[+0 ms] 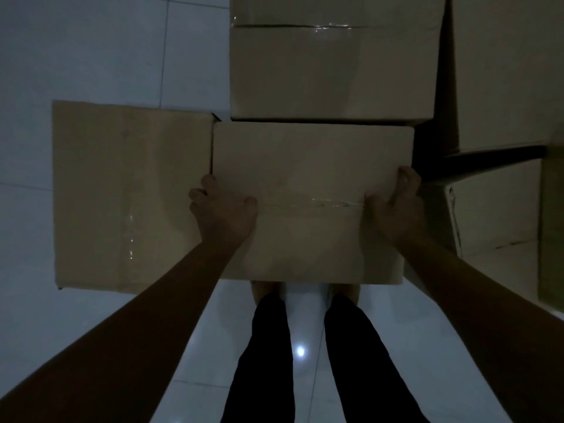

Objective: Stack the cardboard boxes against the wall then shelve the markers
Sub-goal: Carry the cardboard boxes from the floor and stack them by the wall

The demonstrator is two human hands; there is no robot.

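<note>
A taped cardboard box [311, 166] sits in front of my legs, seen from above. My left hand [224, 210] grips its left edge, thumb on the top and fingers curled down the side. My right hand [395, 206] grips its right edge the same way. Whether the box touches the floor is hidden. A second cardboard box [128, 193] lies on the floor directly to its left. A taller taped box [332, 65] stands just behind it. No markers show in the dim view.
More cardboard boxes [506, 71] stand at the right, with a dark gap beside them and another carton [494, 221] below. The floor [91, 47] is pale glossy tile. My legs in dark trousers [305, 361] stand just behind the held box.
</note>
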